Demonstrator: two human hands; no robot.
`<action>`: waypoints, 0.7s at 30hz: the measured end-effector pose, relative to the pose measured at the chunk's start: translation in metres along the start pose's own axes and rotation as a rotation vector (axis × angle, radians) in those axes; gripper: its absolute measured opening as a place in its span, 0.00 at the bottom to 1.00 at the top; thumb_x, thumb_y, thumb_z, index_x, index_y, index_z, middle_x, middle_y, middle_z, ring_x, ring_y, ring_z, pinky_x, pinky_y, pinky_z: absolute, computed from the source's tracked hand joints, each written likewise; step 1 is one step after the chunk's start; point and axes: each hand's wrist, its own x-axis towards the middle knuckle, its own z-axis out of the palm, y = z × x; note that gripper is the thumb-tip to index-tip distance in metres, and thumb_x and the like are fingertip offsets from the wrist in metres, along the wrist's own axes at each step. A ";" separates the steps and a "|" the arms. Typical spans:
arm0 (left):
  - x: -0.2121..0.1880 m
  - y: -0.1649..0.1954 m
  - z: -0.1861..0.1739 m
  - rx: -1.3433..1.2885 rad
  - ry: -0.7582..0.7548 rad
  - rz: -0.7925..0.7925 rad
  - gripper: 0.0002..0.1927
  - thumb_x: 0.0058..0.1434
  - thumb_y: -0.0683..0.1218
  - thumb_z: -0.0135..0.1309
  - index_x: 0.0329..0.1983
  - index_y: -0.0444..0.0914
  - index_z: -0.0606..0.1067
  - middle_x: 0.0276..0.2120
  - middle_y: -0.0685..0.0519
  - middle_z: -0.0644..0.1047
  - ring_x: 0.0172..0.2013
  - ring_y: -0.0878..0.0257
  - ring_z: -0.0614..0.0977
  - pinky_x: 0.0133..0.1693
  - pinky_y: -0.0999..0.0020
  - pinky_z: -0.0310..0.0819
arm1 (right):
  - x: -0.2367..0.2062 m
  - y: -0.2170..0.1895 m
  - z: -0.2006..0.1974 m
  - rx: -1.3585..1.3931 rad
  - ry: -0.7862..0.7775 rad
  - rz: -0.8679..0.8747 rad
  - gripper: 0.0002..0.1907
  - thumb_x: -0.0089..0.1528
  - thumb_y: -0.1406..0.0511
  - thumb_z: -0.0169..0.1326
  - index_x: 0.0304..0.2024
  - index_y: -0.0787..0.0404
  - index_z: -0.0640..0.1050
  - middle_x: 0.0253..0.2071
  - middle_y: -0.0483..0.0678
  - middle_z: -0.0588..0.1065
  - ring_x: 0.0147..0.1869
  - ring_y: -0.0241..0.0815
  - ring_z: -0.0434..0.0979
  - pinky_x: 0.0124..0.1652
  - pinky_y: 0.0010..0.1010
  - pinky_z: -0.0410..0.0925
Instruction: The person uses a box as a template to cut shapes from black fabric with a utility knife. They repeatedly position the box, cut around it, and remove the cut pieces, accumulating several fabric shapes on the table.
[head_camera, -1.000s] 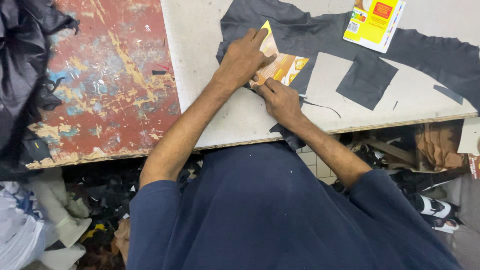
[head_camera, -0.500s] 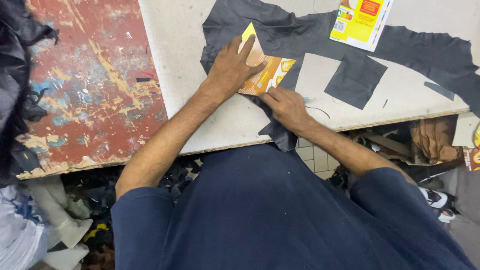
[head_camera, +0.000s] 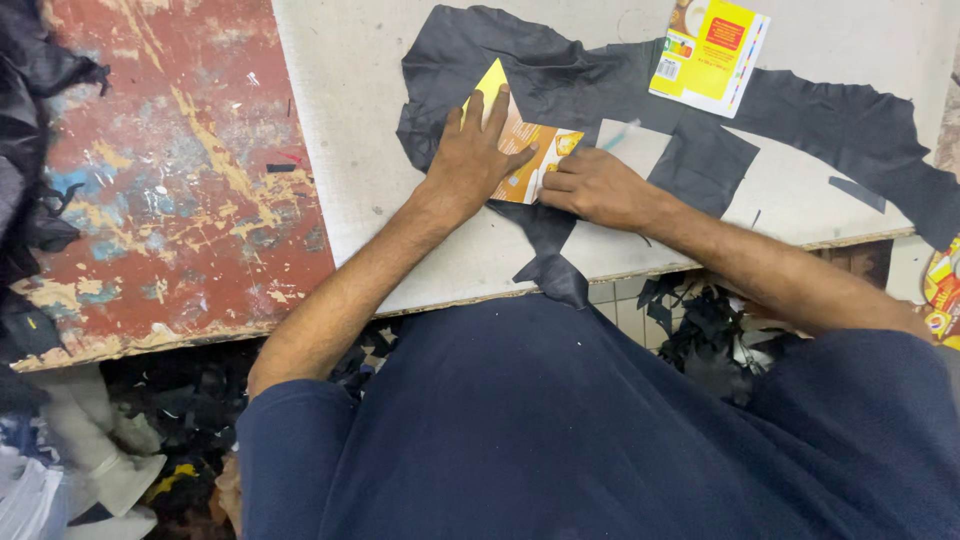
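A large irregular sheet of black leather (head_camera: 560, 75) lies on a pale cutting board (head_camera: 350, 130), with cut-out gaps in it. My left hand (head_camera: 470, 160) presses flat on a yellow and orange cardboard template (head_camera: 530, 150) laid over the leather. My right hand (head_camera: 590, 185) sits at the template's right edge with fingers curled tight; any tool in it is hidden. A strip of the black leather hangs over the board's front edge.
A second yellow cardboard piece (head_camera: 710, 50) lies on the leather at the top right. A worn red-painted tabletop (head_camera: 170, 180) lies left of the board. Dark material (head_camera: 35, 130) is heaped at the far left. Black offcuts (head_camera: 710, 330) lie below the table edge.
The camera view has shifted and my hands sit slightly further right on the board. My left hand still presses the template; my right hand has slid along its right edge.
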 end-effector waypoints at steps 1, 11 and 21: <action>0.000 0.003 -0.001 0.001 -0.016 -0.008 0.25 0.66 0.46 0.52 0.64 0.63 0.76 0.72 0.30 0.57 0.66 0.30 0.63 0.58 0.39 0.66 | 0.004 0.008 0.001 0.018 -0.004 -0.060 0.13 0.56 0.67 0.55 0.45 0.59 0.79 0.43 0.45 0.75 0.46 0.45 0.75 0.45 0.38 0.69; 0.008 0.012 -0.010 0.033 -0.142 -0.033 0.30 0.62 0.46 0.55 0.66 0.66 0.72 0.72 0.30 0.53 0.67 0.28 0.59 0.58 0.34 0.65 | -0.027 0.103 -0.023 -0.169 -0.032 -0.018 0.12 0.59 0.68 0.55 0.46 0.58 0.80 0.41 0.43 0.74 0.47 0.44 0.74 0.47 0.36 0.65; 0.005 0.013 0.001 0.004 -0.126 -0.059 0.27 0.63 0.47 0.55 0.63 0.68 0.74 0.72 0.32 0.53 0.67 0.28 0.58 0.58 0.33 0.64 | -0.040 0.045 -0.009 -0.224 0.104 0.406 0.12 0.56 0.74 0.54 0.43 0.61 0.77 0.40 0.48 0.72 0.43 0.50 0.76 0.40 0.42 0.68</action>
